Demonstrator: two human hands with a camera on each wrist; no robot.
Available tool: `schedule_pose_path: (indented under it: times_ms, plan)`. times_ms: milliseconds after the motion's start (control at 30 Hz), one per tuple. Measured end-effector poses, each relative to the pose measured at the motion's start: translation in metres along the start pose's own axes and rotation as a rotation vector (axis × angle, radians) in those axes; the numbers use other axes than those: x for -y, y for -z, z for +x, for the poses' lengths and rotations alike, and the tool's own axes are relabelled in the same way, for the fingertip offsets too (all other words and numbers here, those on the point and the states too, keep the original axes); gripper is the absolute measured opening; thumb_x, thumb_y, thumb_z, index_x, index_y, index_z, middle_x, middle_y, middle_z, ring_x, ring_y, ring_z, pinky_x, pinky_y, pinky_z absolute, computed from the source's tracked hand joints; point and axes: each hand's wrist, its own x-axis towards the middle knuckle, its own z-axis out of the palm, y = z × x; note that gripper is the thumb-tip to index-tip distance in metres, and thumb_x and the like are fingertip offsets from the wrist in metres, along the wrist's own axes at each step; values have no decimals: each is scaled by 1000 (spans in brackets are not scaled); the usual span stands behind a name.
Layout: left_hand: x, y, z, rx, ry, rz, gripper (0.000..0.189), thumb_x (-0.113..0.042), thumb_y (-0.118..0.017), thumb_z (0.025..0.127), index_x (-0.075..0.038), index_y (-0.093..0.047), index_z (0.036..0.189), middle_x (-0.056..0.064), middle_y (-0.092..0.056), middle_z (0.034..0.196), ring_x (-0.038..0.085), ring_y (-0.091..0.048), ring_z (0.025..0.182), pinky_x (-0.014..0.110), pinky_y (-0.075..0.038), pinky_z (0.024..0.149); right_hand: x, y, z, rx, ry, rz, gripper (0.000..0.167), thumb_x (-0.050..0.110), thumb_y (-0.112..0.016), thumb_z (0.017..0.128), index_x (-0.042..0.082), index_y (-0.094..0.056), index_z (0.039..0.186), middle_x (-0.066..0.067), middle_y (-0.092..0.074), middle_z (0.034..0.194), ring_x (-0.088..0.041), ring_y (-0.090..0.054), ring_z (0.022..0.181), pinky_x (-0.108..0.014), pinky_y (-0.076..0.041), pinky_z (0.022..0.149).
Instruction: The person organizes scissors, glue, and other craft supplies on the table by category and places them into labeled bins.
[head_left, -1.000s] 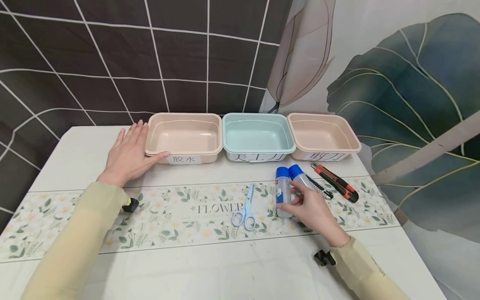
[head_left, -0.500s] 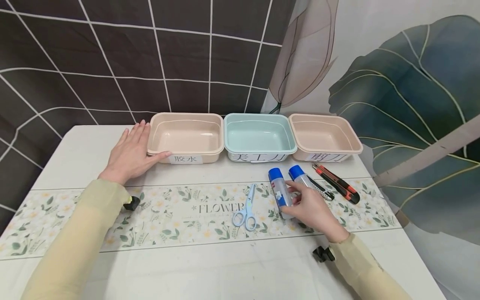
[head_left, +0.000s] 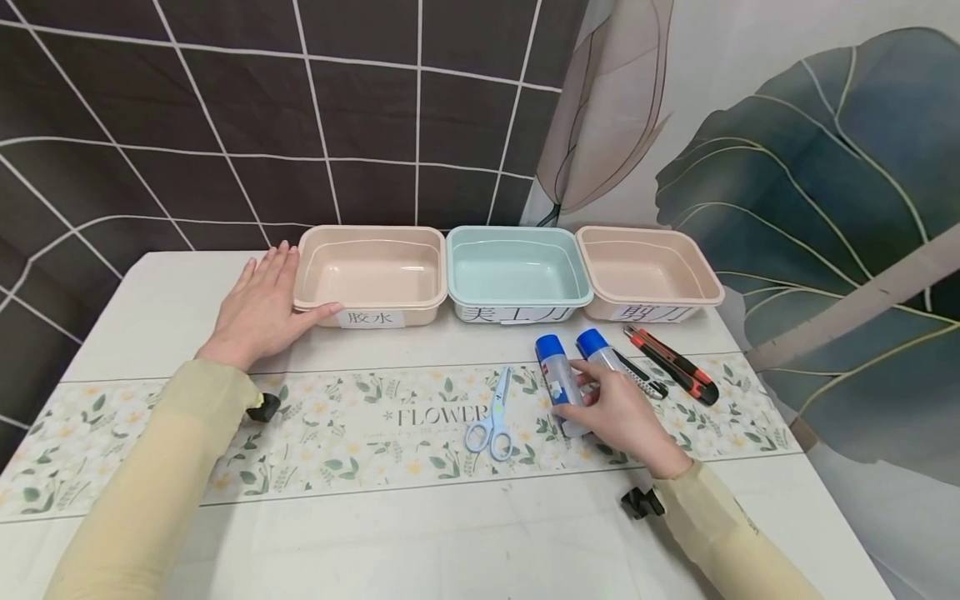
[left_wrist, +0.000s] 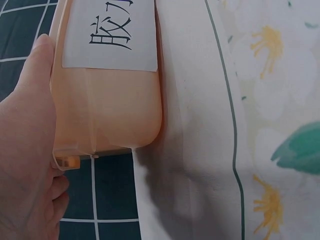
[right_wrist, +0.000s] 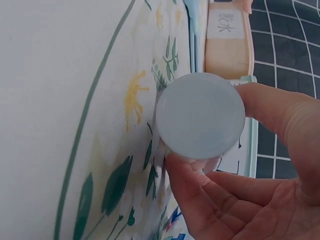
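My right hand (head_left: 622,412) holds a clear glue bottle (head_left: 556,375) with a blue cap between thumb and fingers. The bottle leans toward the left, and its round base (right_wrist: 200,115) faces the right wrist camera. A second blue-capped bottle (head_left: 596,346) lies just to its right, partly hidden by the hand. My left hand (head_left: 255,308) rests against the left side of a pink bin (head_left: 433,313), fingers straight, thumb along the front rim. That bin bears a white label with Chinese characters (left_wrist: 112,30).
A blue bin (head_left: 519,303) and another pink bin (head_left: 652,300), both labelled, continue the row at the back. Light blue scissors (head_left: 495,425) lie left of the bottles. A red-black box cutter (head_left: 675,368) and a slimmer black-and-white cutter (head_left: 642,377) lie to the right.
The held glue bottle has swung its cap to the left, away from the second bottle, and a gap shows between them. My left hand stays at the pink bin.
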Motion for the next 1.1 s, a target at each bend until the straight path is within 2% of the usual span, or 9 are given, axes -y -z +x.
schedule_pose_path:
  times_ms: [167, 400, 600, 733, 833, 1100]
  plan:
    - [0, 0, -1, 4, 4, -7, 114, -75, -46, 94, 11, -6, 158, 29, -5, 165, 39, -2, 153, 48, 6, 123, 0, 0, -1, -2, 21, 28, 77, 20, -86, 82, -4, -50, 146, -14, -67, 112, -19, -61, 80, -33, -54, 60]
    - [0, 1, -1, -2, 2, -5, 114, -75, -46, 94, 11, -6, 158, 30, -6, 165, 38, -2, 153, 51, 2, 123, 2, 6, -1, 2, 40, 106, 74, 12, -81, 85, 0, -48, 149, -16, -64, 120, -23, -61, 88, -34, -56, 65]
    - [0, 0, 0, -1, -3, -12, 114, -75, -47, 94, 11, -8, 158, 30, -7, 165, 39, -3, 153, 49, 3, 123, 11, 14, 1, -12, 113, 117, 71, 6, -81, 83, 1, -51, 147, -17, -65, 123, -25, -64, 92, -34, -58, 65]
    - [1, 0, -1, 3, -2, -13, 113, -74, -46, 94, 11, -7, 158, 29, -6, 165, 38, -2, 154, 46, 7, 123, 21, 17, 7, -10, 170, 137, 69, 4, -80, 82, 2, -53, 146, -18, -65, 122, -25, -66, 92, -31, -59, 66]
    - [1, 1, -1, 3, -5, -12, 113, -74, -46, 95, 11, -7, 158, 29, -6, 165, 39, -2, 153, 48, 5, 123, 31, 19, 12, -5, 200, 151, 69, 4, -79, 82, 4, -54, 146, -16, -66, 123, -24, -67, 92, -30, -60, 68]
    - [1, 1, -1, 1, -6, -14, 113, -74, -46, 95, 11, -7, 158, 29, -6, 165, 40, -5, 153, 48, 4, 123, 67, 20, 36, 0, 326, 181, 67, 2, -80, 83, 6, -56, 145, -14, -63, 133, -26, -67, 99, -38, -60, 77]
